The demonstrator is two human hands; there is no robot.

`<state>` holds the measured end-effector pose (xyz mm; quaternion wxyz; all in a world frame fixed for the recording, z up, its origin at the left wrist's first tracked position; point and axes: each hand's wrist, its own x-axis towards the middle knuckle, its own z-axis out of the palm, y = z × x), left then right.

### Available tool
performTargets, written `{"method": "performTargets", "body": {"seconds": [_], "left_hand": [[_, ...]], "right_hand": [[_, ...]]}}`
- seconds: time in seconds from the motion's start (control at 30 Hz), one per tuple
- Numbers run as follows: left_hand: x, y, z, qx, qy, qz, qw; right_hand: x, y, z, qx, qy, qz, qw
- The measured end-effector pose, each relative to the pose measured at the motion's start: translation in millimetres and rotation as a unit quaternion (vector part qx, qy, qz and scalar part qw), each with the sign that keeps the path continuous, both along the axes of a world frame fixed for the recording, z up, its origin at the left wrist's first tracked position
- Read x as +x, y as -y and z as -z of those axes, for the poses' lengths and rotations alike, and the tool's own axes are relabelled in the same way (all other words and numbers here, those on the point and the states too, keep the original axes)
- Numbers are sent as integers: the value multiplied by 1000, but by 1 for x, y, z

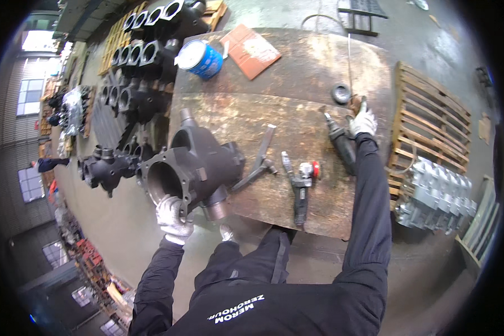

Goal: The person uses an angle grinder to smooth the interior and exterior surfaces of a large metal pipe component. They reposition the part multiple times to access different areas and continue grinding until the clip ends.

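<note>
A large dark cast-metal housing (pixel 199 165) with a round flanged opening lies on the left edge of a rusty steel worktable (pixel 263 112). My left hand (pixel 172 218), in a white glove, grips the lower rim of that flange. Far across the table my gloved right hand (pixel 363 120) is closed on a small brownish tool beside a black round disc (pixel 341 93). A dark pneumatic grinder (pixel 340 143) lies just below that hand. Between my arms lie a second air tool with a red part (pixel 301 187) and a grey metal lever (pixel 259 159).
A blue-and-white can (pixel 200 58) and a reddish sheet (pixel 250 50) lie at the table's far end. Rows of dark castings (pixel 140 61) cover the floor to the left. A wooden pallet (pixel 428 123) and silver cast parts (pixel 435 196) stand to the right.
</note>
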<state>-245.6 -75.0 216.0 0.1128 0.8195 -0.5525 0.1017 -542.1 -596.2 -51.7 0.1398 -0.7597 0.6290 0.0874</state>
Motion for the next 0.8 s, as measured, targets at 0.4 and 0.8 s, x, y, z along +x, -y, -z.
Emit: {"method": "performTargets", "body": {"seconds": [0.4, 0.8], "left_hand": [[19, 5, -5, 9, -8, 1, 1000], [125, 86, -33, 0, -60, -30, 998]], "right_hand": [[27, -318, -38, 55, 416, 18, 908], [64, -482, -59, 260, 361, 34, 895]]}}
